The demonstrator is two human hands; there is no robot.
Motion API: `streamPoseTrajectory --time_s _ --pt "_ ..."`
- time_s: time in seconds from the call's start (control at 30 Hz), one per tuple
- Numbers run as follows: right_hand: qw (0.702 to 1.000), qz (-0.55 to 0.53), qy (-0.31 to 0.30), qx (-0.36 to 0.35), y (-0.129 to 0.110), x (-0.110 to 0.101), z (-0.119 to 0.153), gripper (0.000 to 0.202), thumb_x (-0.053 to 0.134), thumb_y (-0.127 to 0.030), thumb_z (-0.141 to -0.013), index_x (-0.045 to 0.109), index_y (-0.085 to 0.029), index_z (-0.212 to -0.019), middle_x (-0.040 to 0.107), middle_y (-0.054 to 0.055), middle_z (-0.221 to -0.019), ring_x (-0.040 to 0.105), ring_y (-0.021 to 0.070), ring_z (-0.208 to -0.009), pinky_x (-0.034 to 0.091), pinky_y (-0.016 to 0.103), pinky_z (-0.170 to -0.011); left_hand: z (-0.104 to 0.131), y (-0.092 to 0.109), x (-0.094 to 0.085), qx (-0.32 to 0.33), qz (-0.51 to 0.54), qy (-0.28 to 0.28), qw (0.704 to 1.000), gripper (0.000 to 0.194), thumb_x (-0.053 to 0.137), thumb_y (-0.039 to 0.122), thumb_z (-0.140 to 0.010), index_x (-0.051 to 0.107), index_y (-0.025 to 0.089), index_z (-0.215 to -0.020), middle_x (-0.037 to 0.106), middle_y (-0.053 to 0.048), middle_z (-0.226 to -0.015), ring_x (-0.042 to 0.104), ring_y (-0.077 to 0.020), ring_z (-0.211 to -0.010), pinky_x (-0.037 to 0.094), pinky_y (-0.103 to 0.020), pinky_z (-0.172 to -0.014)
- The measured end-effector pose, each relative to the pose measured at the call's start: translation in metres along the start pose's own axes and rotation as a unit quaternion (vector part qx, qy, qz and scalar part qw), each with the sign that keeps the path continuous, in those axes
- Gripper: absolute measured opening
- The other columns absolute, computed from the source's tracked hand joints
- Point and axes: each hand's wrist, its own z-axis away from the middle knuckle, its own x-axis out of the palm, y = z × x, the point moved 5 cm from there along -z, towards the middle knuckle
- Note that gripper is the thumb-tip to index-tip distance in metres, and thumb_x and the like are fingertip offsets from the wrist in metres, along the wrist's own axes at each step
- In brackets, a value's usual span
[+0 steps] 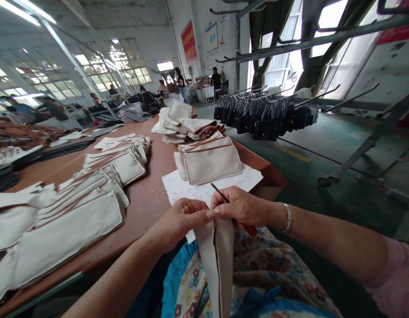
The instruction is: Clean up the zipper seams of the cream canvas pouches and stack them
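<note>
A cream fabric pouch piece (226, 260) with a brown edge hangs lengthwise over my lap, its top end at my fingers. My left hand (181, 223) pinches that top end between thumb and fingers. Right beside it, thumb tips meeting, my right hand (242, 205) is closed around a thin dark tool (220, 193) with a red handle (251, 230); its thumb also presses on the pouch piece. The tool's tip points up and left, away from the fabric. Just beyond my hands, a stack of cream pouch pieces (213, 163) lies on white paper (252, 176).
On the brown-covered table (141, 207), rows of cream pieces (68, 234) lie at left, with a looser pile (178, 119) behind the stack. A metal rack (353, 141) holding black hanging items (267, 117) stands at right. Several people work farther back.
</note>
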Motion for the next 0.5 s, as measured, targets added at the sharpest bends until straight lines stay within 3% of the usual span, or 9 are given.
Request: streamPoseTrajectory --time_s 0.13,0.3,0.4,0.5 --pt "1.0 -0.012 0.003 0.011 0.0059 0.0 -0.0014 0.005 0.056 -0.021 -0.082 0.054 -0.016 -0.085 0.049 -0.009 -0.053 0.041 0.0037 -0.032 0.032 0.012 -0.028 -0.0009 -0.0034 0.0004 -0.019 -0.005 0.014 1.0 0.031 0.074 0.04 -0.071 0.064 0.011 -0.067 0.048 0.003 -0.056 0.036 -0.0092 -0.053 0.029 -0.024 -0.054" --pt "0.999 -0.041 -0.001 0.024 0.0111 -0.0004 -0.0005 0.009 0.055 -0.025 -0.084 0.054 -0.016 -0.085 0.048 -0.008 -0.053 0.038 0.004 -0.031 0.029 0.014 -0.028 -0.0013 -0.0062 -0.0028 0.01 -0.033 -0.003 0.999 0.025 0.067 0.035 -0.078 0.063 0.011 -0.07 0.045 0.003 -0.061 0.032 -0.0089 -0.056 0.026 -0.024 -0.055" --pt "1.0 -0.017 0.011 -0.022 0.0073 -0.0019 -0.0006 0.018 0.063 -0.031 -0.083 0.056 -0.015 -0.086 0.05 -0.007 -0.058 0.04 0.0038 -0.04 0.031 0.015 -0.035 -0.0025 -0.008 -0.0038 0.016 -0.077 0.007 0.997 0.022 0.063 0.031 -0.081 0.064 0.01 -0.073 0.045 0.003 -0.063 0.032 -0.0092 -0.058 0.024 -0.024 -0.054" --pt "0.996 0.039 0.029 -0.078 0.0045 -0.0026 -0.0017 0.018 0.071 -0.023 -0.077 0.057 -0.014 -0.083 0.054 -0.004 -0.065 0.045 0.0058 -0.055 0.035 0.016 -0.048 -0.004 -0.0092 -0.0015 0.019 -0.119 0.02 0.993 0.022 0.059 0.029 -0.081 0.062 0.01 -0.071 0.042 0.004 -0.062 0.03 -0.0092 -0.058 0.021 -0.024 -0.053"
